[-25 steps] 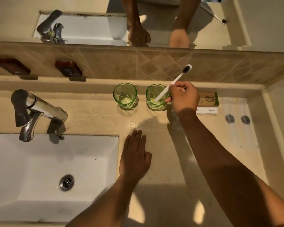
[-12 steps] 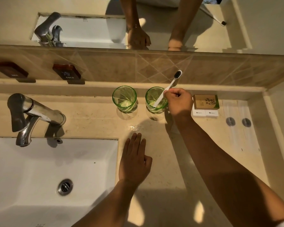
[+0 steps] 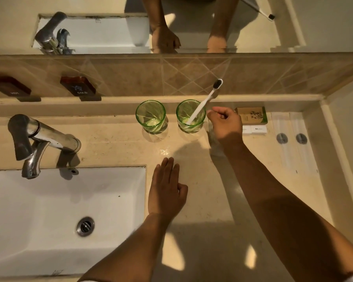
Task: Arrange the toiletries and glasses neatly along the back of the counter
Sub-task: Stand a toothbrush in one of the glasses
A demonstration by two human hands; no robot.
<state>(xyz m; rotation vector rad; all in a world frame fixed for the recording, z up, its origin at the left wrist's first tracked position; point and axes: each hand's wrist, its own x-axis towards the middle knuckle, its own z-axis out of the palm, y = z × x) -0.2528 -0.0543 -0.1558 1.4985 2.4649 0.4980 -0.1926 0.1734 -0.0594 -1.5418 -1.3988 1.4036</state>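
Note:
Two green glasses stand side by side at the back of the counter, the left glass [image 3: 150,116] empty. A white toothbrush [image 3: 204,102] with dark bristles leans in the right glass [image 3: 190,116], head up and to the right. My right hand [image 3: 225,124] hovers just right of that glass, fingers loosely curled, holding nothing and apart from the brush. My left hand [image 3: 166,191] lies flat on the counter beside the sink, fingers straight. Right of my right hand lie a brown soap box [image 3: 252,115] and small white packets [image 3: 255,130].
A white sink [image 3: 55,210] with a chrome tap [image 3: 37,139] fills the left. Two long clear sachets [image 3: 291,139] lie at the far right by the wall. A tiled ledge and mirror run along the back, with hot and cold plaques [image 3: 77,86].
My right hand lowered the toothbrush into the right glass and let it go, then drew back slightly to the right. The left hand stayed put.

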